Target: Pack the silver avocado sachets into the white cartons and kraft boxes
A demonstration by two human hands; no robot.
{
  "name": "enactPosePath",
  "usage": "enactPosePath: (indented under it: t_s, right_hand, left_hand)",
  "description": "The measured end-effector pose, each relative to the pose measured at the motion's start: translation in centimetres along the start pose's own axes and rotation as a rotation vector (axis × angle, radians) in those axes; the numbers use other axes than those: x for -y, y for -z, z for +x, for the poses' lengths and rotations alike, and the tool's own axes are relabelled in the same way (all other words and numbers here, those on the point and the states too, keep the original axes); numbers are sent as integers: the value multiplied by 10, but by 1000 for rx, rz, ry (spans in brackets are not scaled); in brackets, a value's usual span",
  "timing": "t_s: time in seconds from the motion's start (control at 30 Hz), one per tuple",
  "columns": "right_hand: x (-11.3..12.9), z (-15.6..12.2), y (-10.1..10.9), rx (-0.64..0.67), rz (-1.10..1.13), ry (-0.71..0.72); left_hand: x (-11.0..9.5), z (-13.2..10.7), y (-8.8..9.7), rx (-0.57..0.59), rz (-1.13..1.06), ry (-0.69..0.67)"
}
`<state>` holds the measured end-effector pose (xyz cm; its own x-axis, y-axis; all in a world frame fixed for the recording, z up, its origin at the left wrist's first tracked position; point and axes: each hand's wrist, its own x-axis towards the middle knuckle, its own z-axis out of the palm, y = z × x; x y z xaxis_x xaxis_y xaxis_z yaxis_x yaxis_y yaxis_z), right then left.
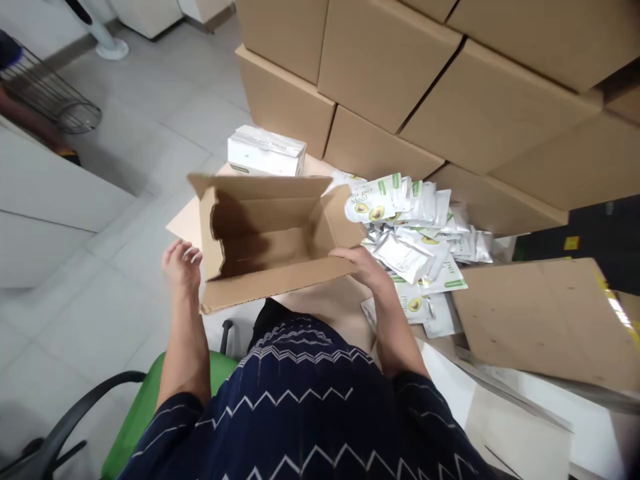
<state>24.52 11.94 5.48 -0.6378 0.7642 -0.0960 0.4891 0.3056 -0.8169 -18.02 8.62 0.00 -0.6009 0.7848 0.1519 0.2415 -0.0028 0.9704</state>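
Note:
An open cardboard box (265, 250) is tilted toward me above the table, its flaps spread and its brown inside showing. My right hand (367, 268) grips the front flap at the box's right corner, thumb on top. Just off the left side of the box is my left hand (183, 267), slightly blurred, its fingers loosely curled and apart with nothing in them. To the right of the box lies a heap of white-and-green pouches (410, 257) with avocado pictures. Behind the box sits a white carton (267, 152) with print on it.
Large cardboard cartons (390, 73) are stacked behind the table. Another cardboard box (545, 320) stands at the right. A green chair (150, 407) is at lower left, and a wire rack (55, 93) stands at upper left on the tiled floor.

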Motion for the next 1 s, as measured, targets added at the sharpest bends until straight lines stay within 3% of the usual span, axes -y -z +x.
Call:
enactPosePath:
  t_s: [0.07,0.13,0.17,0.2,0.23,0.3,0.33,0.37,0.43,0.5,0.57,0.63,0.7,0.73,0.8,0.87,0.93,1.0]
  right_hand:
    - [-11,17,-8,54,-55,15]
    - [-22,34,-14,105,-70,46]
    - [-27,42,-16,114,-67,72]
    - [-31,51,-17,116,-64,102]
    - [-35,59,-17,113,-64,134]
    - [-40,76,-15,107,-68,178]
    - [-43,84,-14,108,-57,186]
    - [-46,91,-12,106,-34,181]
    - [-51,103,-6,77,34,126]
    - [-52,109,2,6,85,49]
    - [-43,105,11,-141,101,10]
    - [-17,91,13,-351,106,55]
    - [22,73,3,-485,98,175]
    - [43,63,-8,-439,69,248]
    - [79,47,-39,-226,-75,338]
    - [96,39,-77,-68,-287,260]
    - [90,37,-109,-1,-430,102]
    - [68,39,-130,-14,-473,18]
  left_hand:
    - [-14,-23,24,-160,-69,-13]
    - [-41,-46,36,-291,-191,-108]
    - [-58,-58,36,-261,-246,-190]
    - [-76,-68,33,-135,-208,-248]
    - [-93,-76,27,63,-100,-275]
    - [-119,-84,11,646,292,-263]
    - [-127,-83,2,869,498,-258]
    - [-131,-80,-5,997,685,-248]
    - [-130,-70,-14,1123,1064,-218]
    - [-122,-62,-12,1170,1283,-237]
    - [-109,-59,-2,1173,1363,-287]
    - [-96,-61,12,1147,1373,-345]
    - [-83,-68,24,1146,1311,-421]
    - [-77,-71,29,1150,1267,-458]
    - [-68,-76,38,1123,1218,-532]
    - [-60,-77,44,1054,1225,-596]
    - [-52,-74,49,1001,1235,-631]
    - [-43,-70,51,992,1223,-623]
